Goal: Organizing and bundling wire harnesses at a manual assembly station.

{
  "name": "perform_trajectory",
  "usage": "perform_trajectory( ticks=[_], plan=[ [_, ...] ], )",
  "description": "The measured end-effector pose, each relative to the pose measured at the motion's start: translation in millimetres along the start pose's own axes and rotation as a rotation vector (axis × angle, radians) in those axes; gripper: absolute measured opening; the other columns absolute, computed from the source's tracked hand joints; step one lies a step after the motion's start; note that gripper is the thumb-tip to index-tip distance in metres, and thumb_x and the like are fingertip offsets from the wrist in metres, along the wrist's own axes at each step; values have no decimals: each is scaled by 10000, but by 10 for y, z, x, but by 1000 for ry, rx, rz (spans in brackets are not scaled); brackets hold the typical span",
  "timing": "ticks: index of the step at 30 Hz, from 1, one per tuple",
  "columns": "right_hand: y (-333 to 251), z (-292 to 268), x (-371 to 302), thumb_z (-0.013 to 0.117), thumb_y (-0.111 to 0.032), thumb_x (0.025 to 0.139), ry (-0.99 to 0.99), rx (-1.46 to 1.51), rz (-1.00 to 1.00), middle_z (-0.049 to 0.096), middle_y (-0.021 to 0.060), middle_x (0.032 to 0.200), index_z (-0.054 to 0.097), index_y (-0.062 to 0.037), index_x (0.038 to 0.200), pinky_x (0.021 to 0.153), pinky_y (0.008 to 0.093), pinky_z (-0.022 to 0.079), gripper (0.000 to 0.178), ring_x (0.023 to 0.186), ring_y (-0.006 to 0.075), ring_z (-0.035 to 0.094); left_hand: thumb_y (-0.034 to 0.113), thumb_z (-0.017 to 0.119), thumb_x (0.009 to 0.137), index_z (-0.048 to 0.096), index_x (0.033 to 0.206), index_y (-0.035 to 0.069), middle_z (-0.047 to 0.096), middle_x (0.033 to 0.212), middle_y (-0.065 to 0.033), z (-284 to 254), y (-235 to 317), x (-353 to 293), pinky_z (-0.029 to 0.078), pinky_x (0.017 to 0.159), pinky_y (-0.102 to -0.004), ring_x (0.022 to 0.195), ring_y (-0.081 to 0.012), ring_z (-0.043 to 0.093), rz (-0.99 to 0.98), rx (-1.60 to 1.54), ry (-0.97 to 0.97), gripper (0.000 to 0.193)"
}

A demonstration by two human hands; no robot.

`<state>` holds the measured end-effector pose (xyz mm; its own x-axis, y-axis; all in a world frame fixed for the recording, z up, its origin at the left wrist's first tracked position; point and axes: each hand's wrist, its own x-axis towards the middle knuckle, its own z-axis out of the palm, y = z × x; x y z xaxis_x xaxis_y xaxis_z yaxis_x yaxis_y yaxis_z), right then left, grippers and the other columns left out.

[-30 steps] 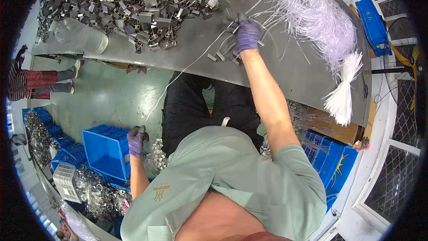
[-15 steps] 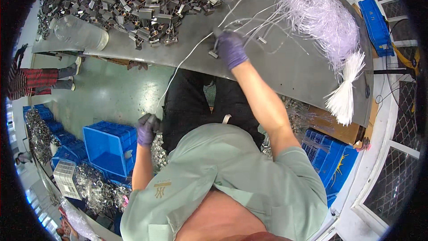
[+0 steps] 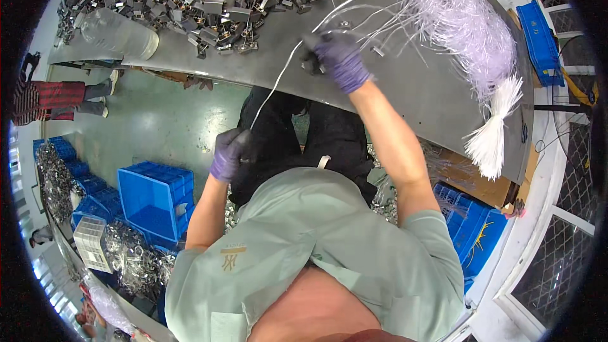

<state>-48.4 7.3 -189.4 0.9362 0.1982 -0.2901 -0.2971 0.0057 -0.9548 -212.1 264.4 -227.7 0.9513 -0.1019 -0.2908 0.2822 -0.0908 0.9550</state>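
A thin white cord (image 3: 277, 83) runs up from my left hand (image 3: 232, 153) to the fingertips of my right hand (image 3: 339, 57) and on toward the far side of the table. My left hand, in a purple glove with dark fingers, is closed round its near end, in front of my lap. Over the table, my gloved right hand pinches the cord; its fingertips are blurred. A small metal piece (image 3: 378, 50) lies to the right of that hand. Beyond, a large bundle of clear plastic strands (image 3: 459, 22) ends in a tied white tuft (image 3: 495, 130).
Dark metal clip-like parts (image 3: 215, 9) are heaped at the far left of the grey table (image 3: 418, 92). A clear plastic bottle (image 3: 119, 33) lies by them. Blue crates (image 3: 155, 196) stand on the floor at left, another blue crate (image 3: 459, 221) at right. A person (image 3: 63, 100) stands at far left.
My left hand has risen and moved right, toward the table edge, with the cord. My right hand has shifted slightly right. The cord stretch between them is shorter.
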Motion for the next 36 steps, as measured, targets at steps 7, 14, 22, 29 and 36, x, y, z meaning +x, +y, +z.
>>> perform_trajectory(
  ticks=[7,14,22,29,36],
  plan=[
    [74,222,-194,591,-434,893,-91,-253,-136,638,79,650,641,-6,746,480,295,478,455,514,141,595,460,535,922,570,755,34,485,567,-2,137,19,315,356,435,-248,503,-70,447,126,307,165,459],
    [-63,271,-323,620,-347,869,-68,-480,-157,650,106,753,642,-40,940,552,361,493,316,585,189,609,547,462,928,569,903,35,527,633,-18,295,221,630,368,456,-271,525,-100,497,250,2,153,524],
    [335,-409,-19,609,-405,832,141,-660,-412,658,177,941,644,-57,1014,749,392,491,394,824,346,629,227,597,904,581,927,0,572,668,-50,919,667,1134,440,525,-271,565,-121,544,231,-95,25,228],
    [351,-1221,-325,570,-432,855,445,-398,44,669,190,960,646,-22,1073,765,403,477,471,837,306,638,378,623,880,531,1206,0,605,1139,-189,1374,426,2116,464,886,-370,1042,-292,587,561,671,90,508],
    [638,-1435,-437,623,-374,837,341,-499,158,677,84,661,680,-6,867,594,307,489,373,602,166,640,339,621,846,510,1304,90,541,1273,-182,1566,461,3308,437,954,-337,1113,-305,561,170,736,-55,533]
  ],
)
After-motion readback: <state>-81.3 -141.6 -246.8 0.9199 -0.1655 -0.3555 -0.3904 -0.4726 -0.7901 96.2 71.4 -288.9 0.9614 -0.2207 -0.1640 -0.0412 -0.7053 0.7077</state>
